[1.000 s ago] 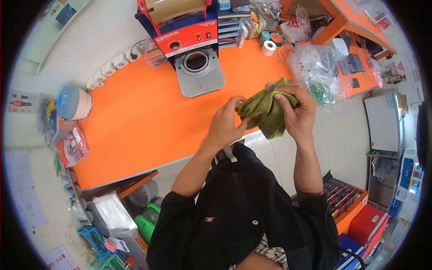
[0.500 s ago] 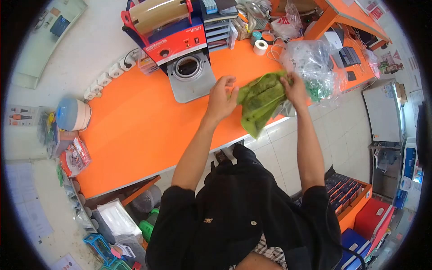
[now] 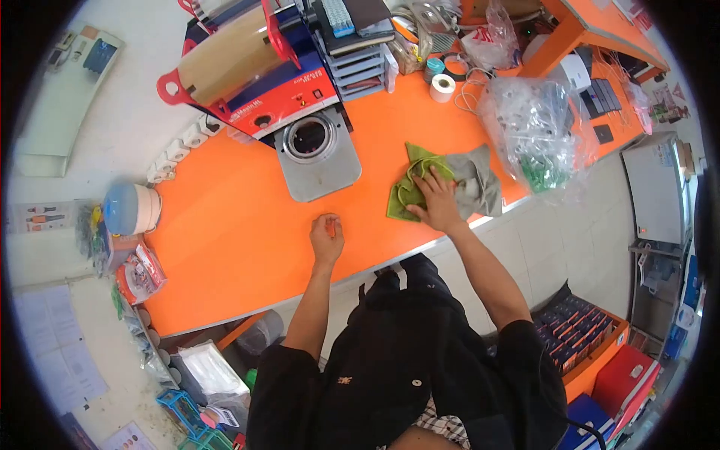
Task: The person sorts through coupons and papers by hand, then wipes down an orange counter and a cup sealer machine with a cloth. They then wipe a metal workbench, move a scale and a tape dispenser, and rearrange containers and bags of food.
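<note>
A crumpled green cloth (image 3: pixel 405 184) lies on the orange table near its front edge, with a grey cloth (image 3: pixel 480 180) beside and partly under it. My right hand (image 3: pixel 439 201) presses down on the green cloth, palm down with fingers spread. To the left, my left hand (image 3: pixel 327 238) hovers over or rests on the table, its fingers curled in and nothing visible in them. Nearest to it stands the cup sealing machine (image 3: pixel 285 105), red and blue, with a roll of film on top and a grey plate with a round ring in front.
The orange table (image 3: pixel 225 247) carries a clear plastic bag (image 3: pixel 529 127), a white paper roll (image 3: pixel 442 88), stacked trays (image 3: pixel 364 67) and a blue-and-white round container (image 3: pixel 131 208). Power sockets (image 3: pixel 177 150) line the wall. An open drawer of boxes (image 3: pixel 574 326) stands at lower right.
The green cloth, held up between both hands before, now lies on the table under my right hand. My left hand has moved down and left, away from the cloth, and its fingers have curled.
</note>
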Action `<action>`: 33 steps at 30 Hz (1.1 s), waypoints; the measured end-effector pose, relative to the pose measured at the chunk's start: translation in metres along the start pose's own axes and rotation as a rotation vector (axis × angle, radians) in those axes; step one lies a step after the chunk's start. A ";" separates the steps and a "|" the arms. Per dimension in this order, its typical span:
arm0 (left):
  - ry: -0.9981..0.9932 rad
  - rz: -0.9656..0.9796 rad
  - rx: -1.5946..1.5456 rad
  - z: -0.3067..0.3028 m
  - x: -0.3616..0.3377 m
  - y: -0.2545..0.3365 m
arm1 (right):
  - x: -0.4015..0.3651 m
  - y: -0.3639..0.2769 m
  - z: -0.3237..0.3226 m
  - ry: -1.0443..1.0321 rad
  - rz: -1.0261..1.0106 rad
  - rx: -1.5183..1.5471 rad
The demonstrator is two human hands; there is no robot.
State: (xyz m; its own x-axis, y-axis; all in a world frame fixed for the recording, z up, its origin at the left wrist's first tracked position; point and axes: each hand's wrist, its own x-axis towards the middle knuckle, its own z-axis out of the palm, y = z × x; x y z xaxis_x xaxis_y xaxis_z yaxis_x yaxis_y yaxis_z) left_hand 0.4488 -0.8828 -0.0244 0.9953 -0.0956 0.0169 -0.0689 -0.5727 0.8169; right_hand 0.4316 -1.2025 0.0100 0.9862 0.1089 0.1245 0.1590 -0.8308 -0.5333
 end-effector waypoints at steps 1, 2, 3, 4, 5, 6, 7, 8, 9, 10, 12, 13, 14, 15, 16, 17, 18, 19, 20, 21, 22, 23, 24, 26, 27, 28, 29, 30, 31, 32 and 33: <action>0.075 0.045 0.079 0.003 0.006 -0.008 | 0.001 0.004 0.022 -0.007 0.035 -0.086; 0.154 0.088 0.156 0.006 0.013 -0.012 | 0.004 0.006 0.037 -0.015 0.069 -0.174; 0.167 0.092 0.161 0.011 0.019 -0.015 | 0.010 0.001 0.046 -0.060 0.108 -0.236; 0.256 0.163 0.229 0.014 0.019 -0.019 | 0.018 0.003 0.049 -0.057 0.099 -0.226; 0.342 0.232 0.297 0.016 0.020 -0.020 | 0.026 0.010 0.052 -0.058 0.048 -0.200; 0.345 0.227 0.308 0.020 0.020 -0.022 | 0.035 0.020 0.055 -0.061 -0.001 -0.173; 0.326 0.256 0.325 0.022 0.020 -0.020 | 0.056 0.037 0.058 0.009 -0.044 -0.144; 0.308 0.283 0.339 0.025 0.021 -0.021 | 0.087 0.048 0.054 0.002 -0.044 -0.132; 0.306 0.272 0.350 0.028 0.022 -0.021 | 0.121 0.057 0.045 0.083 0.060 -0.141; 0.257 0.201 0.359 0.028 0.018 -0.022 | 0.144 0.064 0.050 0.154 0.168 -0.147; 0.199 0.126 0.376 0.029 0.026 -0.023 | 0.181 0.067 0.086 0.210 0.132 -0.153; 0.169 0.079 0.405 0.027 0.024 -0.022 | 0.187 0.059 0.104 0.268 0.094 -0.169; 0.142 0.034 0.425 0.027 0.022 -0.021 | 0.181 0.043 0.111 0.249 0.100 -0.163; 0.139 0.022 0.425 0.029 0.022 -0.019 | 0.171 0.025 0.113 0.142 -0.004 -0.067; 0.157 0.060 0.453 0.029 0.023 -0.018 | 0.168 0.015 0.111 0.039 -0.105 0.032; 0.175 0.105 0.485 0.028 0.027 -0.019 | 0.173 0.017 0.109 0.046 -0.117 0.081; 0.170 0.103 0.493 0.027 0.030 -0.021 | 0.186 0.020 0.110 0.045 -0.113 0.089; 0.190 0.106 0.504 0.029 0.030 -0.023 | 0.209 0.030 0.112 0.095 -0.120 0.093; 0.205 0.104 0.515 0.029 0.026 -0.024 | 0.228 0.040 0.114 0.140 -0.124 0.096; 0.195 0.091 0.518 0.029 0.023 -0.026 | 0.252 0.038 0.110 0.110 -0.099 0.039; 0.186 0.075 0.500 0.030 0.024 -0.029 | 0.252 0.040 0.107 0.100 -0.098 0.040; 0.167 0.062 0.480 0.028 0.023 -0.030 | 0.248 0.042 0.103 0.007 -0.138 -0.004; 0.151 0.056 0.471 0.028 0.019 -0.030 | 0.242 0.045 0.099 -0.088 -0.177 -0.051; 0.170 0.053 0.486 0.030 0.020 -0.035 | 0.206 0.053 0.085 -0.131 -0.256 -0.017; 0.166 0.054 0.481 0.030 0.021 -0.035 | 0.194 0.054 0.080 -0.170 -0.342 0.030; 0.165 0.045 0.497 0.031 0.021 -0.032 | 0.203 0.053 0.078 -0.172 -0.338 0.030; 0.163 0.041 0.517 0.028 0.022 -0.032 | 0.220 0.052 0.076 -0.218 -0.303 -0.002; 0.161 0.050 0.518 0.027 0.025 -0.032 | 0.237 0.051 0.075 -0.260 -0.269 -0.035; 0.162 0.055 0.495 0.028 0.026 -0.032 | 0.252 0.049 0.086 -0.260 -0.269 -0.036; 0.165 0.053 0.474 0.028 0.024 -0.030 | 0.266 0.044 0.104 -0.151 -0.222 -0.065; 0.168 0.051 0.476 0.029 0.025 -0.030 | 0.272 0.042 0.113 -0.038 -0.174 -0.094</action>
State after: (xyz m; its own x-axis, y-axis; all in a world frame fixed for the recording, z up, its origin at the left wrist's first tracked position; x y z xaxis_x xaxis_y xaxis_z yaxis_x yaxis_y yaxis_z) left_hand 0.4734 -0.8916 -0.0653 0.9843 -0.0232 0.1747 -0.1024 -0.8822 0.4597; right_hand 0.7121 -1.1456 -0.0728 0.9454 0.2748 0.1753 0.3245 -0.8445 -0.4261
